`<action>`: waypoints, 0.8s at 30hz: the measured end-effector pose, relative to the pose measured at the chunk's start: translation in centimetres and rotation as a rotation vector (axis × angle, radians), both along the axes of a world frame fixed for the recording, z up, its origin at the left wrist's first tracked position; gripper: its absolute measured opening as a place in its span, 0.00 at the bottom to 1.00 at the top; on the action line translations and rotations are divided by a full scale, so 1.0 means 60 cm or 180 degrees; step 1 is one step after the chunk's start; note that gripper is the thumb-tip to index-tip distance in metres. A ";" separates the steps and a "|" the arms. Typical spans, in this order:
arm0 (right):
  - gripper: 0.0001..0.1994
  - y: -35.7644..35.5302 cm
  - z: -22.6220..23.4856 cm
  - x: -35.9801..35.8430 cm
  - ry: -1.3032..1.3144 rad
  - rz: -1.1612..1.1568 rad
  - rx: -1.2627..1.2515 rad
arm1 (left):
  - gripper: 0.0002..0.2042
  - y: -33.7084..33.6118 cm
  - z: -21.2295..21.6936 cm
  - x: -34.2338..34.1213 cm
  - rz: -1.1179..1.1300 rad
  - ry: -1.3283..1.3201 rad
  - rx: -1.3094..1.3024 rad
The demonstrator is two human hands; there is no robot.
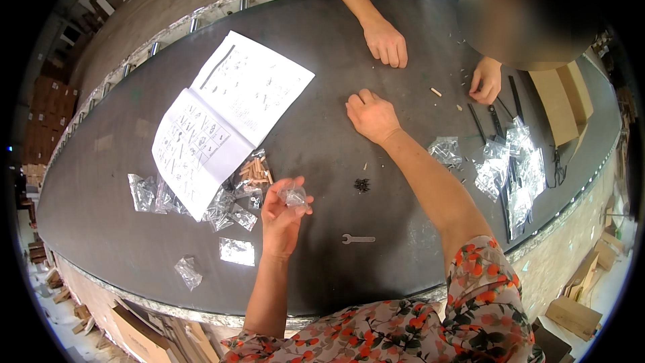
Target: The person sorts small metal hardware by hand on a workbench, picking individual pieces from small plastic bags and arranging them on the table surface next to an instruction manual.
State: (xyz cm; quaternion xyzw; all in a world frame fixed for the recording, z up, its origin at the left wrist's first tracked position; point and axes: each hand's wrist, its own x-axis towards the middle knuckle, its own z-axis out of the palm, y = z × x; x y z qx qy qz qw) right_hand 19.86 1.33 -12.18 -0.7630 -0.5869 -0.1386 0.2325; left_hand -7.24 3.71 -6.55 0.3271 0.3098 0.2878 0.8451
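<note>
My left hand (280, 225) holds a small crumpled clear plastic bag (293, 195) between thumb and fingers, above the dark table. What the bag contains, if anything, is too small to tell. Farther forward, my right hand (373, 115) rests on the table with its fingers curled in; whatever they hold is hidden. Between my forearms lie a little heap of black screws (361, 185) and, nearer me, a flat grey wrench (358, 238). Just beyond my left hand is a clear bag of wooden dowels (256, 169).
An open instruction booklet (208, 136) covers part of several plastic bags at left. Another person's hand (386, 44) rests at the far side, their other hand (486, 82) near black rods. Bagged hardware (494, 168) and an open cardboard box (552, 111) lie at right.
</note>
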 end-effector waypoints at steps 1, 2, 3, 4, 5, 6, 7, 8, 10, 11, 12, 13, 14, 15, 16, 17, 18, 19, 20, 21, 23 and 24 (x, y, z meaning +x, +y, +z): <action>0.07 -0.002 0.001 0.001 -0.0008 -0.0017 -0.0039 | 0.25 0.000 0.001 0.003 -0.0005 0.0016 -0.0001; 0.07 -0.004 0.003 0.001 -0.0026 -0.0042 -0.0044 | 0.25 0.000 0.002 0.006 -0.0030 -0.0002 -0.0006; 0.07 -0.003 0.003 -0.002 -0.0043 -0.0061 0.0025 | 0.25 0.000 0.002 0.006 -0.0013 0.0032 0.0005; 0.07 -0.003 0.004 -0.004 -0.0061 -0.0082 0.0093 | 0.25 0.001 0.002 0.005 0.0002 0.0066 0.0016; 0.07 -0.001 0.005 -0.006 -0.0079 -0.0115 0.0084 | 0.25 0.001 0.001 0.004 0.0010 0.0035 0.0035; 0.07 0.001 0.005 -0.007 -0.0091 -0.0143 0.0030 | 0.25 0.001 -0.001 0.004 -0.0021 0.0017 0.0026; 0.08 -0.001 0.006 -0.005 -0.0102 -0.0169 -0.0024 | 0.25 0.000 -0.005 0.005 -0.0007 -0.0003 0.0011; 0.08 -0.002 0.006 -0.005 -0.0102 -0.0186 -0.0020 | 0.25 0.001 -0.005 0.004 0.0020 -0.0006 0.0010; 0.08 -0.003 0.007 -0.005 -0.0004 -0.0184 -0.0089 | 0.25 0.002 -0.005 0.004 -0.0037 -0.0113 -0.0119; 0.08 -0.003 0.007 -0.007 0.0005 -0.0178 -0.0086 | 0.25 0.003 -0.007 0.004 -0.0051 -0.0116 -0.0128; 0.08 -0.004 0.008 -0.008 0.0032 -0.0199 -0.0077 | 0.25 0.003 -0.008 0.003 -0.0058 -0.0120 -0.0139; 0.09 -0.005 0.009 -0.010 0.0057 -0.0212 -0.0069 | 0.25 0.004 -0.008 0.003 -0.0035 -0.0113 -0.0137; 0.09 -0.005 0.016 -0.015 0.0083 -0.0165 -0.0055 | 0.25 0.005 -0.006 0.002 -0.0053 -0.0128 -0.0119; 0.08 -0.008 0.024 -0.020 0.0204 -0.0198 0.0083 | 0.24 0.006 -0.005 0.000 -0.0058 -0.0132 -0.0096; 0.08 -0.012 0.027 -0.023 0.0329 -0.0226 0.0217 | 0.24 0.007 -0.005 -0.002 0.0008 -0.0094 -0.0077; 0.07 -0.022 0.026 -0.021 0.0366 -0.0306 0.0509 | 0.24 0.008 -0.005 0.000 -0.0038 -0.0081 -0.0097; 0.07 -0.032 0.023 -0.015 0.0396 -0.0378 0.0785 | 0.24 0.009 -0.007 0.000 -0.0075 -0.0078 -0.0131; 0.06 -0.043 0.016 -0.007 0.0632 -0.0437 0.0998 | 0.24 0.011 -0.009 -0.002 -0.0058 -0.0040 -0.0109; 0.06 -0.056 0.011 0.003 0.0853 -0.0523 0.1198 | 0.24 0.014 -0.009 -0.002 -0.0031 -0.0034 -0.0117; 0.06 -0.059 0.007 0.006 0.1822 -0.0956 0.1211 | 0.24 0.016 -0.011 -0.006 -0.0027 -0.0051 -0.0115; 0.06 -0.065 0.000 0.026 0.2529 -0.1459 0.1187 | 0.24 0.018 -0.014 -0.008 -0.0008 -0.0066 -0.0130; 0.06 -0.061 0.001 0.040 0.2533 -0.1450 0.1171 | 0.24 0.019 -0.013 -0.006 -0.0017 -0.0048 -0.0127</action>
